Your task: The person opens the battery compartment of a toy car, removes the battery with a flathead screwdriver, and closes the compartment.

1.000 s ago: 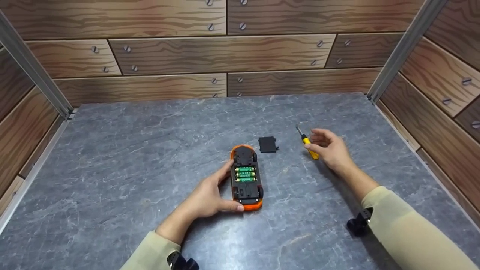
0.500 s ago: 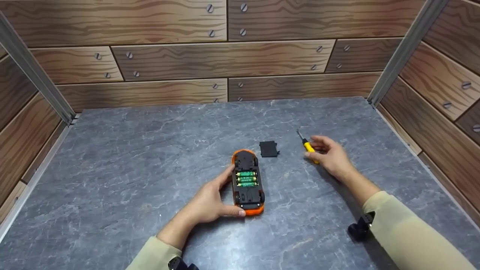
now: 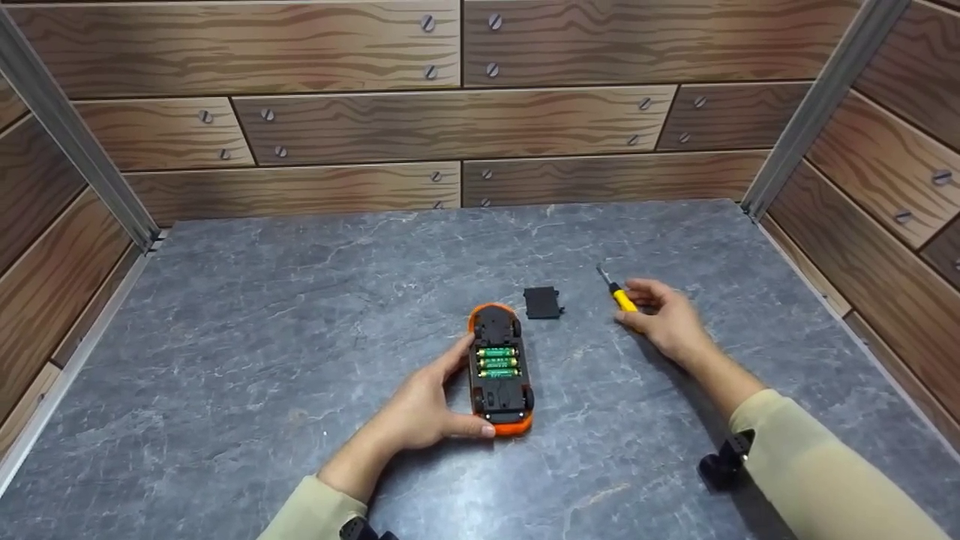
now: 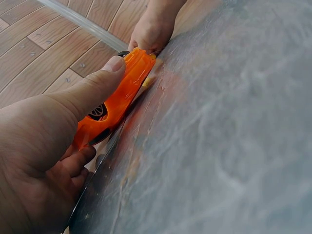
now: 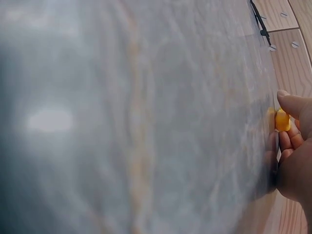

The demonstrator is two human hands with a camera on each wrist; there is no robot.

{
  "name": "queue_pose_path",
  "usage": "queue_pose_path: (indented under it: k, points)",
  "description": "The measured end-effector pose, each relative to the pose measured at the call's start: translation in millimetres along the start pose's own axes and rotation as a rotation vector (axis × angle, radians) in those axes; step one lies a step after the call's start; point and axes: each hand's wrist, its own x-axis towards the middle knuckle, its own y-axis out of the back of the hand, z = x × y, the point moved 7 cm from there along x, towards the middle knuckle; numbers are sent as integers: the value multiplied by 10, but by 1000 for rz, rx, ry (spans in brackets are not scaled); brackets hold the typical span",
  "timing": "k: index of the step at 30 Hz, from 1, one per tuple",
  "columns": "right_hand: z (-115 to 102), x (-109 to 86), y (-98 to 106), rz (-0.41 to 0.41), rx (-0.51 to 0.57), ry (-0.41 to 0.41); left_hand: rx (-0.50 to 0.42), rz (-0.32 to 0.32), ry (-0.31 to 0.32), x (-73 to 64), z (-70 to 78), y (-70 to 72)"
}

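An orange toy car (image 3: 504, 399) lies wheels up on the table, its black underside showing. Three green batteries (image 3: 498, 363) sit in its uncovered compartment. My left hand (image 3: 416, 409) grips the car from the left, thumb at the near end and fingers along the far side; the left wrist view shows the thumb (image 4: 92, 87) on its orange body. To the right, a yellow-handled screwdriver (image 3: 622, 300) points away from me. My right hand (image 3: 667, 324) holds its handle near the butt end, thumb across it; in the right wrist view the yellow handle (image 5: 282, 120) sits between thumb and fingers.
A small black battery cover (image 3: 542, 302) lies on the table just beyond the car, between it and the screwdriver. The grey marbled table (image 3: 300, 315) is bounded by wood-patterned walls (image 3: 360, 127) at the back and both sides.
The head view has tilted slightly, so everything sits a little lower. My right thumb has slid back towards the handle's butt end. The left hand and car stay in place.
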Motion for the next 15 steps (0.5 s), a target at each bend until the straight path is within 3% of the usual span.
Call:
queue_pose_path:
  k: [6, 15]
  points:
    - [-3, 1, 2, 15, -12, 1, -5, 2, 5, 6, -8, 3]
    - [-45, -12, 17, 118, 12, 56, -7, 8, -17, 11, 6, 1]
